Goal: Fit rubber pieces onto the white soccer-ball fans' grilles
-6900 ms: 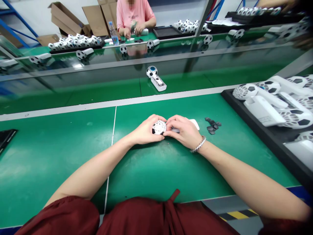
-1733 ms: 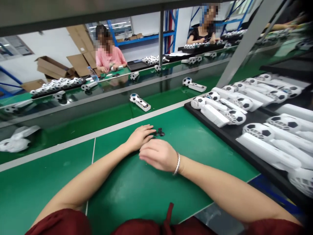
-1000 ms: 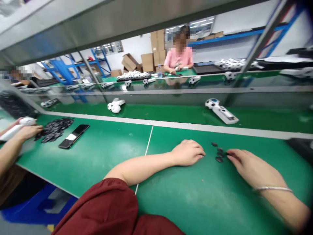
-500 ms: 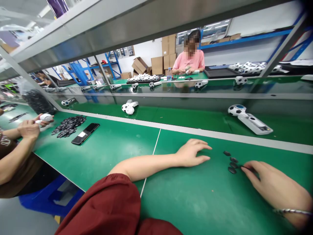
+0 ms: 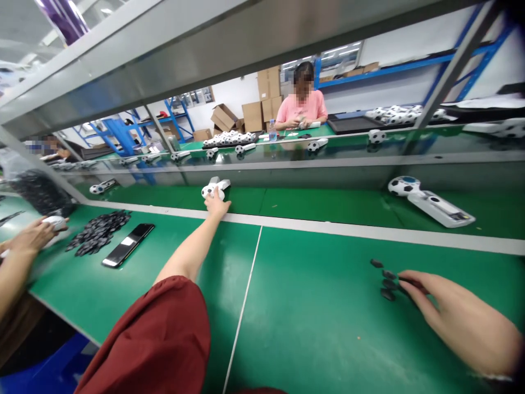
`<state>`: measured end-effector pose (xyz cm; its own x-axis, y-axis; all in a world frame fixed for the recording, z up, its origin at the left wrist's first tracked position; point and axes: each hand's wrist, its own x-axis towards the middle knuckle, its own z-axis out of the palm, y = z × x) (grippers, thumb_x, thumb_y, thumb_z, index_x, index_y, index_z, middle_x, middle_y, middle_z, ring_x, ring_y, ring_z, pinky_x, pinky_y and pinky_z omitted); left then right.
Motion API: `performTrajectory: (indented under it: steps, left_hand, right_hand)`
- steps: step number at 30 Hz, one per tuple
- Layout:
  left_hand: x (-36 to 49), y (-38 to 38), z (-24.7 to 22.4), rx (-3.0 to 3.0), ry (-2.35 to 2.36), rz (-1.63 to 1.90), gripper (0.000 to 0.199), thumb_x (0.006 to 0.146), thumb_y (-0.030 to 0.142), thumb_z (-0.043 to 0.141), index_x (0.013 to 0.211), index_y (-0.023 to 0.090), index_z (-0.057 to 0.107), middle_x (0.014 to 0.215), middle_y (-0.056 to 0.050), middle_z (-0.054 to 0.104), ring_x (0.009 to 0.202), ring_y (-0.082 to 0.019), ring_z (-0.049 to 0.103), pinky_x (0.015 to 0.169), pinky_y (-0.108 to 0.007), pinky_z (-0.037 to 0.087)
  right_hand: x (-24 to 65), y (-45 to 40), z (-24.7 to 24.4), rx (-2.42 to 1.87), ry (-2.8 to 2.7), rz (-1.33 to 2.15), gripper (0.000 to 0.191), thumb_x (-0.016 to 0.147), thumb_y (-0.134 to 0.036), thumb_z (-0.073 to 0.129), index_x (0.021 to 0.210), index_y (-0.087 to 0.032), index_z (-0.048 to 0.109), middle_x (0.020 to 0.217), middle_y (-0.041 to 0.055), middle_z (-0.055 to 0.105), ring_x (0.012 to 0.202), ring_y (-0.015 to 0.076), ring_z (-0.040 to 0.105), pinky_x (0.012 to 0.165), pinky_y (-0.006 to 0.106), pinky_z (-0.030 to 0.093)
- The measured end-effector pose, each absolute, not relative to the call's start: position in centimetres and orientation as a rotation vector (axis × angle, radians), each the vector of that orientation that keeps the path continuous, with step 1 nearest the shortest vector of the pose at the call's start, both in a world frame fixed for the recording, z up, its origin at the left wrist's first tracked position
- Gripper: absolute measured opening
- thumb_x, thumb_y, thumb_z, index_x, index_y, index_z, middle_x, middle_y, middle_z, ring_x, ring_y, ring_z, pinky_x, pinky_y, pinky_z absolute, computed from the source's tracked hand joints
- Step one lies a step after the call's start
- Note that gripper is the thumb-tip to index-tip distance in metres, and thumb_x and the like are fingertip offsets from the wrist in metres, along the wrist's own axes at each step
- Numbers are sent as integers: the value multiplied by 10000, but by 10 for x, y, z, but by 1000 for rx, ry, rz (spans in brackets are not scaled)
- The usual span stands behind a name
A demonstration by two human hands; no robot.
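Observation:
My left hand is stretched out over the green strip behind the table's pale edge. Its fingers are apart and touch a white, soccer-ball-patterned device with a handle; the hand partly covers this small cluster. At the right, my right hand rests low over the green table, thumb and forefinger pinching a small black piece. Beside those fingertips lie several more flat black pieces in a short row.
A larger-looking ball-headed device lies on the strip at the right. To the left are a phone, a heap of black pieces and a co-worker's hands. Another person sits across, behind a raised ledge.
My left hand has moved from the middle of the table leftward and forward to the ball-patterned device. The right hand stays by the black pieces, still pinching. The view has shifted slightly.

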<state>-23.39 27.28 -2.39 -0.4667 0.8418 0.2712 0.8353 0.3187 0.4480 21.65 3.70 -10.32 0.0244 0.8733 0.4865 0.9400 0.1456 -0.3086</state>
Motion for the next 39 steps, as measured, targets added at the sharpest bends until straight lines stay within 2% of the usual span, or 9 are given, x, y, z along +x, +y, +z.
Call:
performTrajectory:
  steps: [7, 13, 20, 24, 29, 32, 34, 37, 39]
  left_hand:
    - [-227, 282, -9, 1900, 2481, 719, 545, 710, 227, 615, 1223, 209, 431, 1269, -142, 346, 1128, -300, 452, 952, -396, 385]
    - [-206, 241, 20, 2282, 2294, 571, 511, 648, 291, 637, 1141, 248, 508, 1267, -82, 305, 1045, -276, 511, 895, -357, 441]
    - [-157, 128, 30, 3076, 1680, -155, 487, 686, 313, 553, 1150, 176, 503, 1138, -105, 453, 941, -293, 538, 747, -370, 483]
    - [-119, 84, 27, 3147, 1420, -473, 430, 670, 295, 573, 1066, 129, 560, 1137, -141, 483, 850, -290, 568, 611, -337, 486]
    - [-101, 76, 21, 2831, 1525, -228, 199, 749, 240, 470, 741, 138, 640, 824, -63, 582, 684, -193, 587, 620, -293, 473]
    - [-111, 81, 23, 2738, 1365, -24, 255, 814, 316, 461, 889, 166, 654, 908, -54, 603, 786, -194, 590, 704, -297, 471]
    - [-125, 86, 26, 2778, 1147, -21, 412, 746, 439, 575, 1096, 223, 592, 1093, -54, 580, 984, -245, 548, 847, -360, 435]
    - [-144, 97, 30, 2874, 927, -189, 718, 497, 424, 780, 1161, 291, 539, 1324, -39, 454, 1274, -347, 282, 1046, -515, 177]
    - [-151, 106, 30, 2875, 901, -267, 678, 449, 383, 806, 1077, 266, 579, 1366, -47, 408, 1306, -354, 223, 1067, -528, 72]
  right_hand:
    - [204, 32, -84, -1627, -1931, -136, 301, 872, -429, 379, 900, -249, 619, 863, 50, 683, 753, 217, 649, 597, 342, 534]
    - [198, 27, -76, -1582, -1959, -206, 258, 891, -339, 402, 915, -201, 619, 869, 47, 671, 788, 187, 630, 683, 319, 517]
    - [187, 20, -66, -1504, -2007, -196, 243, 877, -332, 443, 895, -180, 632, 843, 53, 673, 782, 189, 620, 715, 321, 498]
    - [183, 17, -62, -1503, -1999, -189, 238, 871, -336, 446, 883, -190, 634, 829, 50, 673, 778, 191, 622, 707, 317, 493]
    - [180, 15, -58, -1496, -1983, -186, 219, 865, -319, 456, 883, -190, 633, 852, 55, 675, 799, 195, 625, 716, 321, 491]
    - [179, 15, -57, -1474, -1986, -179, 206, 862, -302, 468, 889, -178, 630, 862, 59, 676, 808, 190, 625, 720, 311, 489]
    - [178, 15, -56, -1471, -1985, -166, 202, 860, -299, 471, 895, -177, 629, 869, 59, 677, 813, 189, 625, 720, 310, 488]
    - [177, 14, -57, -1466, -1994, -145, 206, 860, -300, 464, 897, -182, 628, 872, 56, 677, 819, 187, 623, 723, 311, 486]
    - [176, 13, -57, -1454, -2002, -143, 212, 861, -301, 459, 893, -179, 631, 864, 55, 677, 816, 186, 623, 721, 309, 486]
